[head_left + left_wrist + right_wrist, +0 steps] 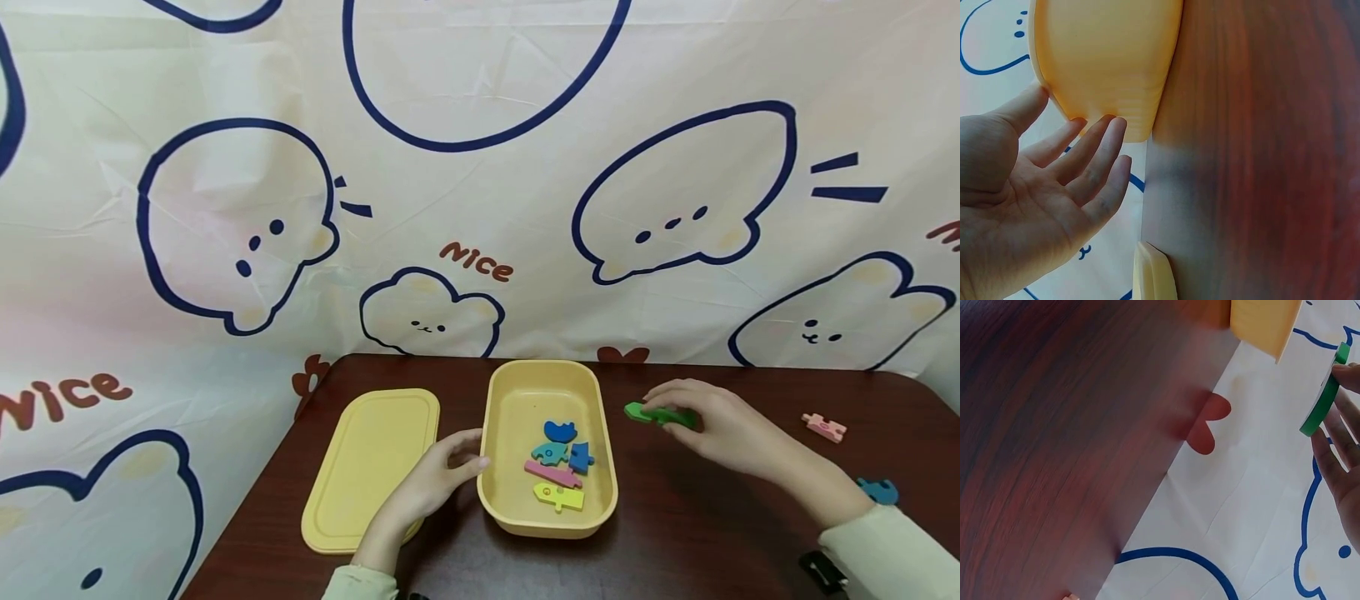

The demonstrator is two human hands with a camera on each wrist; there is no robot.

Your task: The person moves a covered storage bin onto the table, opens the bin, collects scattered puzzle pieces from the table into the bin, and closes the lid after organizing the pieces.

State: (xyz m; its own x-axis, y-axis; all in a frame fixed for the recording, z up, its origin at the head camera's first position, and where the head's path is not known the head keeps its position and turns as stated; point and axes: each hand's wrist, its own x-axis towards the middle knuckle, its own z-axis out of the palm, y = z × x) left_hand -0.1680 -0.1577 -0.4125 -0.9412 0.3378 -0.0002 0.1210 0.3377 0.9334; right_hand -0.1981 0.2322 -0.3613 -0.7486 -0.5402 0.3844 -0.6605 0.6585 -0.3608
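A pale yellow plastic box (517,408) stands in the middle of the table with several flat puzzle pieces inside. Among them are a pink piece (552,473), a yellow piece (559,497), a teal piece (550,453) and a dark blue piece (560,431). My left hand (442,477) touches the box's left side, its thumb at the rim and fingertips against the outer wall in the left wrist view. To the right of the box, my right hand (705,417) pinches a green puzzle piece (1324,403) between thumb and fingers, raised over the table.
On the table's left lies the box's yellow lid (371,467). A pink puzzle piece (824,427) and a blue puzzle piece (877,491) lie at the right, the blue one partly behind my right forearm. A printed cloth (540,208) hangs behind the table.
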